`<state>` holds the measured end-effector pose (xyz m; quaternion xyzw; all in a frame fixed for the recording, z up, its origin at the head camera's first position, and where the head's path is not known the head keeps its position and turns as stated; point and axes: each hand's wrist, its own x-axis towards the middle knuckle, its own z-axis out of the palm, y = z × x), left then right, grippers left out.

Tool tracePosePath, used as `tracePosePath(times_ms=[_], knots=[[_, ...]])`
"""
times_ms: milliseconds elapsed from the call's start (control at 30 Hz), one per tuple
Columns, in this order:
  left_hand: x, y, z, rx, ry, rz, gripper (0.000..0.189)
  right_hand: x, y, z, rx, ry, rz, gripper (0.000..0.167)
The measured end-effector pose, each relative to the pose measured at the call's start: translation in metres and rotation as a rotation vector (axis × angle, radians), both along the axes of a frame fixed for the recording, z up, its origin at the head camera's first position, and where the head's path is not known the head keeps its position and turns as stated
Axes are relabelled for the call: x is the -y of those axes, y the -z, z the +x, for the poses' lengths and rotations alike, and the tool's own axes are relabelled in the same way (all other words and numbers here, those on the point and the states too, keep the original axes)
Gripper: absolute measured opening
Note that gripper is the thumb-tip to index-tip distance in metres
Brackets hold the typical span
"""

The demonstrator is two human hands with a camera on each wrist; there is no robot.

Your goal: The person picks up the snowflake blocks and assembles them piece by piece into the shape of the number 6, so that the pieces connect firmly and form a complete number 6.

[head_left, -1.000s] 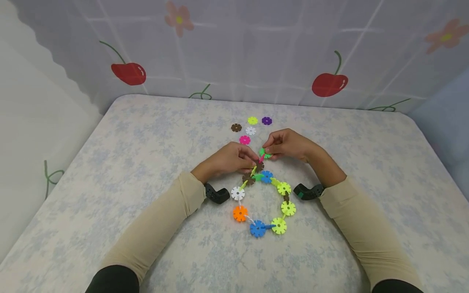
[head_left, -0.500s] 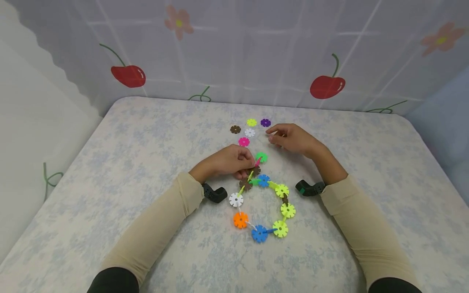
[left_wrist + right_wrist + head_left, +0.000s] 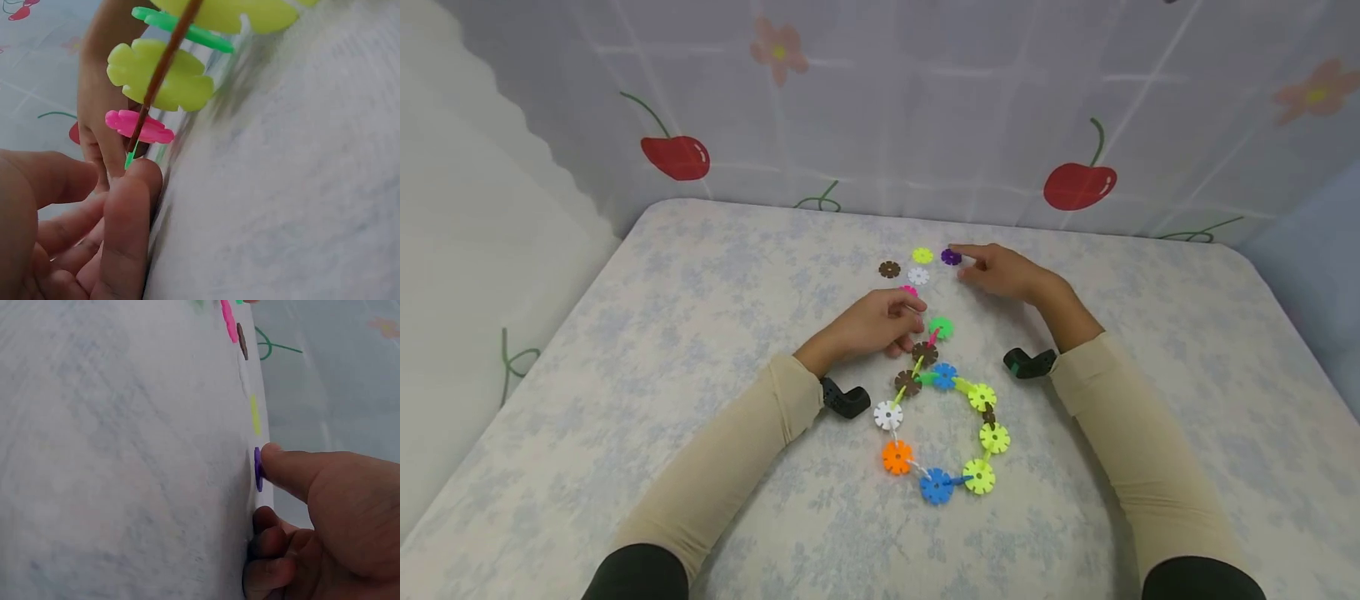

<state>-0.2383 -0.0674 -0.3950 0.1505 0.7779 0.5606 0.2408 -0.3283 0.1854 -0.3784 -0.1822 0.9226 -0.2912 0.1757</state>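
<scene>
A chain of colourful slotted plastic discs (image 3: 897, 457) lies on the table, joined into a loop with a short tail. The tail runs through brown and pink discs to a green disc (image 3: 941, 327) at its far end. My left hand (image 3: 880, 323) hovers just left of that tail, thumb and fingers apart, holding nothing. In the left wrist view its fingertips are close to the pink disc (image 3: 139, 127). Farther back, my right hand (image 3: 1003, 271) reaches a loose purple disc (image 3: 951, 257). One extended finger is at the purple disc (image 3: 259, 469) in the right wrist view; the other fingers are curled apart from it.
Loose yellow (image 3: 922, 255), brown (image 3: 889, 269) and white discs (image 3: 918, 275) lie flat beyond the chain. A pink disc (image 3: 909, 291) is partly hidden behind my left hand. The table (image 3: 737, 275) has a pale patterned cloth, and a cherry-print curtain (image 3: 880, 108) hangs at its back edge.
My right hand has let go of the green disc and moved back to the purple disc. My left hand has released the chain's tail, its fingers loosening.
</scene>
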Motion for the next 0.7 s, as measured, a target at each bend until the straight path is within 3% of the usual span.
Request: tracePosePath(times_ms=[100,267,500,700], knots=[[-0.002,0.002,0.000,0.003,-0.017,0.020,0.031,0.002,0.003,0.000,-0.056,-0.034,0.022,0.039],[-0.004,0.003,-0.002,-0.035,-0.002,0.001,0.030,0.000,0.004,0.010,-0.145,-0.048,-0.049,0.009],[-0.005,0.005,-0.002,-0.042,0.020,-0.017,0.025,-0.006,0.003,0.022,-0.101,0.038,-0.086,0.025],[-0.005,0.002,0.000,-0.035,0.020,-0.030,0.027,-0.013,-0.004,0.029,-0.018,0.019,-0.148,0.010]])
